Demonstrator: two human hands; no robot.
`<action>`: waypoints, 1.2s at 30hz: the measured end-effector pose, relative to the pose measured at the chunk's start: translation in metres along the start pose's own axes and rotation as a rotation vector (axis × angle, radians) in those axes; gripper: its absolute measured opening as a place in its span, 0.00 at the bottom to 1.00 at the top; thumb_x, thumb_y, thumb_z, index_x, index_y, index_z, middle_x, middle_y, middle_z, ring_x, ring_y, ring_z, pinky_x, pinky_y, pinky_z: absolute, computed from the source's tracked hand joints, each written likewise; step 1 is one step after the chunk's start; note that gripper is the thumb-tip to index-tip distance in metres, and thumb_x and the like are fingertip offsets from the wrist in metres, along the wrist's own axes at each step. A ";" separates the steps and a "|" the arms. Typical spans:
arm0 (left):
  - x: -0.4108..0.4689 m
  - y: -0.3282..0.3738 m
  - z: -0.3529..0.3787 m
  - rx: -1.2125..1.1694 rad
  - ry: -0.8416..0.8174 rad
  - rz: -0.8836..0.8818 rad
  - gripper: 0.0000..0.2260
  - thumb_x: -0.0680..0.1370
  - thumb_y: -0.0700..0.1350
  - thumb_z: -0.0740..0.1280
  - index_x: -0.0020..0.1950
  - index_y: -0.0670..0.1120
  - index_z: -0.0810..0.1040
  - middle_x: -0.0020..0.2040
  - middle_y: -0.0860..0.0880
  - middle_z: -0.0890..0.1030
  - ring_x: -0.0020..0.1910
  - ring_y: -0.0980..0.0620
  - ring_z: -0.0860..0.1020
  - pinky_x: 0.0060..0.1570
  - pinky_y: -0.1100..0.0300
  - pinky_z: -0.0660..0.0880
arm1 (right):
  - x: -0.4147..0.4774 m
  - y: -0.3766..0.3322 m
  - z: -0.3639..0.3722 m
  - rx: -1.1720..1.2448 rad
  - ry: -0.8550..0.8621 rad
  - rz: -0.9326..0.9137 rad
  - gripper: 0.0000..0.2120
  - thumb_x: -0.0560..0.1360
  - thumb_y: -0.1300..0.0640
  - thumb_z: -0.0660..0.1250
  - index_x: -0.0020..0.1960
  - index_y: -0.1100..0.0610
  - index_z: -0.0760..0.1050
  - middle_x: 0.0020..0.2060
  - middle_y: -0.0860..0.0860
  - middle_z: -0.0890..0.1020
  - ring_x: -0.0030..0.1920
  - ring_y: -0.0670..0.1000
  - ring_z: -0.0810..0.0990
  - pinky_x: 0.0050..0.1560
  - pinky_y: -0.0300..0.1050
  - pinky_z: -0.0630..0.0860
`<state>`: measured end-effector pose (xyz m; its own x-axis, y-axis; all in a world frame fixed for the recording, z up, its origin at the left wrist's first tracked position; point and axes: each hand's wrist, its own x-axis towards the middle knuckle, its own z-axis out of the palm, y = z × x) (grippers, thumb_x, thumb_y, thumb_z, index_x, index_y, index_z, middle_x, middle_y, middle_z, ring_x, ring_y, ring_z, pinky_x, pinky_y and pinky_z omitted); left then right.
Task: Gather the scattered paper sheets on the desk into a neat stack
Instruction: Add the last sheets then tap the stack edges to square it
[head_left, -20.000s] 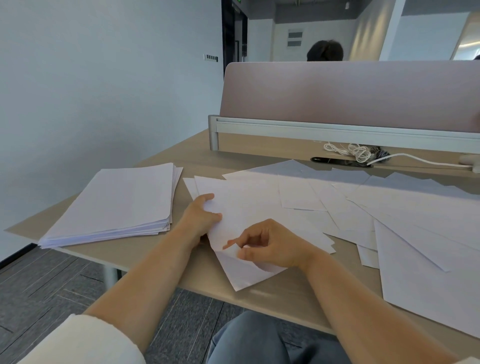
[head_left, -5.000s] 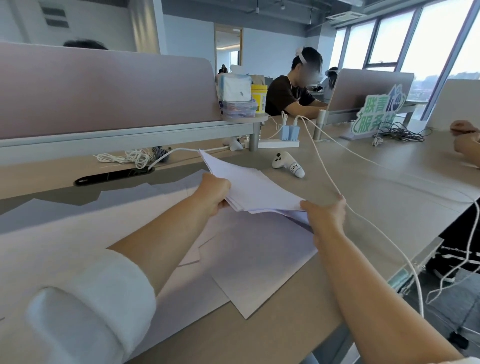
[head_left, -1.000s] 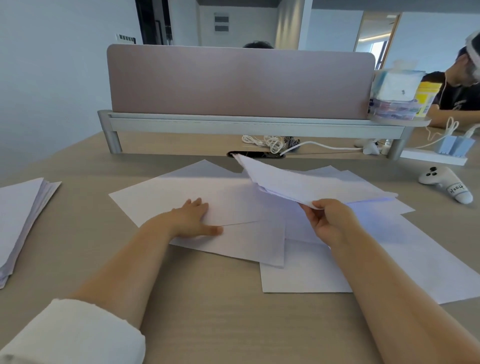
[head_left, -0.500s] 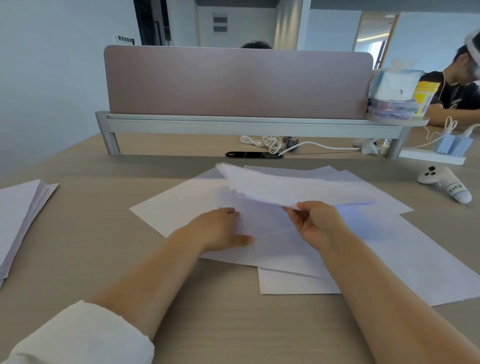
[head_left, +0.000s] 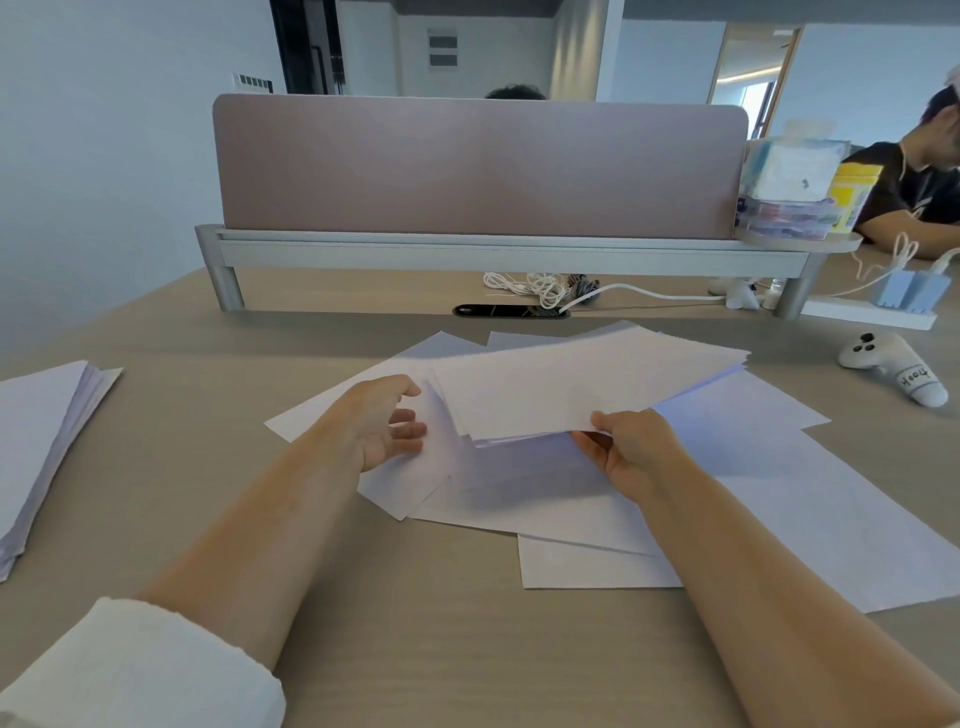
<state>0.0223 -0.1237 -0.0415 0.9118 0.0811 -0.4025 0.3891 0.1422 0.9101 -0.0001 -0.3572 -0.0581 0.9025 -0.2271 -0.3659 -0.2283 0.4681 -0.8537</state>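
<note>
right hand (head_left: 631, 452): I have it pinching the near edge of the bundle (head_left: 587, 384), thumb on top, fingers under. It holds the sheets off the table (head_left: 415, 623), prob. so more can be added.
left hand (head_left: 382, 423): wide, fingers loose, grips nothing. It sits just left of the bundle's edge, over a loose sheet; can't tell if the palm touches paper. My read: it's placed to catch the bundle's free side & square it.
bundle: several sheets, edges fanned, not flush. It's lifted clear of the paper below, w/ a shadow under it. One-hand grip, so I expect it's floppy.
loose sheets (head_left: 779, 493): under both hands & out to the right of the right hand, overlapping at odd angles, flat on the table.
stack (head_left: 36, 441): well left of the left hand, fairly tidy; I judge that's the destination.
progress: partway; sheets under the hands not yet picked up.
next, imo: left hand takes the bundle's left side, then the rest get collected.
risk: thin pinch, sheets could slip or fan out more.
other: controller (head_left: 893, 371) far right of the right hand, not involved.
</note>
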 end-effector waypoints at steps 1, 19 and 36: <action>-0.002 0.001 0.002 -0.006 -0.008 -0.013 0.16 0.76 0.41 0.63 0.62 0.40 0.65 0.51 0.40 0.69 0.37 0.45 0.74 0.37 0.53 0.74 | 0.000 0.000 0.000 -0.010 0.002 -0.005 0.12 0.78 0.71 0.59 0.61 0.66 0.69 0.50 0.60 0.75 0.37 0.54 0.76 0.21 0.38 0.76; 0.004 -0.013 0.025 0.186 -0.066 0.040 0.09 0.79 0.46 0.63 0.54 0.42 0.76 0.41 0.45 0.82 0.35 0.50 0.81 0.33 0.59 0.80 | -0.004 0.004 0.004 -0.194 0.001 0.062 0.06 0.79 0.70 0.55 0.48 0.63 0.68 0.41 0.57 0.76 0.35 0.52 0.77 0.20 0.37 0.75; 0.001 0.005 0.012 -0.145 0.017 0.294 0.21 0.78 0.32 0.62 0.68 0.42 0.61 0.53 0.43 0.76 0.35 0.51 0.77 0.24 0.66 0.76 | -0.026 -0.016 0.045 -0.134 -0.304 0.001 0.21 0.75 0.45 0.65 0.61 0.56 0.66 0.55 0.61 0.77 0.41 0.59 0.83 0.43 0.49 0.81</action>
<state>0.0262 -0.1347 -0.0361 0.9796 0.1554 -0.1275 0.0860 0.2497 0.9645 -0.0031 -0.3211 -0.0181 0.9652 0.0479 -0.2570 -0.2573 0.3467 -0.9020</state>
